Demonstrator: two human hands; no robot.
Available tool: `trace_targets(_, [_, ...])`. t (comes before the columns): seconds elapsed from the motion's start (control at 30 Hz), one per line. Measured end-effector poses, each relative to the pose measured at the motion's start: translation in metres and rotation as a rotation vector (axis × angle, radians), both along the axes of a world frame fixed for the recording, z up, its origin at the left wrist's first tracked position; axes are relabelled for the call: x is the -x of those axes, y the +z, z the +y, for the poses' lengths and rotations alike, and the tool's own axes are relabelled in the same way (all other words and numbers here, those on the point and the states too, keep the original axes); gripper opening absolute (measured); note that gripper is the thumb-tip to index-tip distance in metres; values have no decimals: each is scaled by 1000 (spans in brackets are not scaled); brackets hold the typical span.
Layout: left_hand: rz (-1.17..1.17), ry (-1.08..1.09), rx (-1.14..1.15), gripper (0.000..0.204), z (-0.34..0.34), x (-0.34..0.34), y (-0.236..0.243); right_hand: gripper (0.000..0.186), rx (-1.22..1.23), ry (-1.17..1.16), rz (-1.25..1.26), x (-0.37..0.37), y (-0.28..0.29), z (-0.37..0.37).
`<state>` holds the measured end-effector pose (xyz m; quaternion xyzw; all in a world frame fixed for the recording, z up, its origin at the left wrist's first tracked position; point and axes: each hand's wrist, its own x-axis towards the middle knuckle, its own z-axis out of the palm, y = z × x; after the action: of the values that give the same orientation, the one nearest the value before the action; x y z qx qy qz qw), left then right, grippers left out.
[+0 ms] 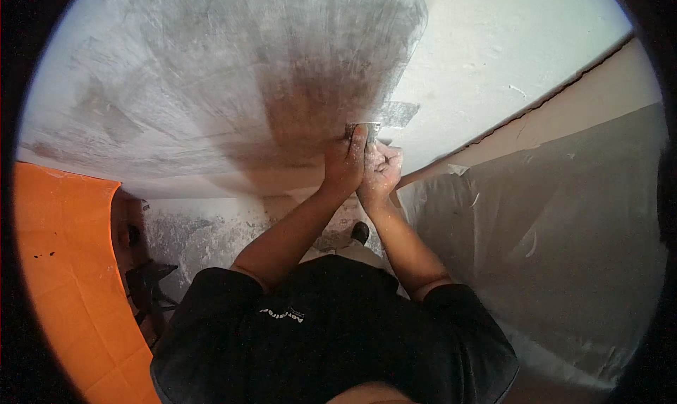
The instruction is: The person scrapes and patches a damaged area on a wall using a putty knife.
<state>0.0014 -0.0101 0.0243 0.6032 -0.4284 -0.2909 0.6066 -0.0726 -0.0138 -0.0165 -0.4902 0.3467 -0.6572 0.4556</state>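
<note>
Both my hands are raised together against a wall. My left hand (343, 163) presses its fingers on a small metal scraper blade (368, 130) that lies flat on the wall. My right hand (381, 170) wraps the scraper's handle just below the blade; the handle itself is hidden. The wall (211, 87) here is grey and streaked with scraped plaster, and a white unscraped patch (493, 51) spreads to the right of the blade. Dust covers both hands.
An orange surface (63, 263) curves along the left side. Grey plastic sheeting (564, 235) covers the area at right, below a beige strip (599, 94). Dust-covered floor (204, 235) and a dark shoe (360, 232) show beneath my arms.
</note>
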Motion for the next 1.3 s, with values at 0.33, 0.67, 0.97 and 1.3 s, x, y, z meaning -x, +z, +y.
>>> trace_targets(0.33, [-112, -159, -283, 42, 86, 14, -66, 30, -200, 227, 85, 39, -48, 68])
trace_targets(0.67, [-254, 73, 13, 38, 123, -23, -19, 72, -504, 1134, 271, 84, -7, 35])
trace_targets(0.97, [-539, 273, -157, 32, 217, -61, -17, 73, 85, 37, 1329, 31, 53, 141])
trace_targets(1.3, [208, -39, -44, 51, 287, -55, -4, 39, -421, 1430, 223, 15, -4, 245])
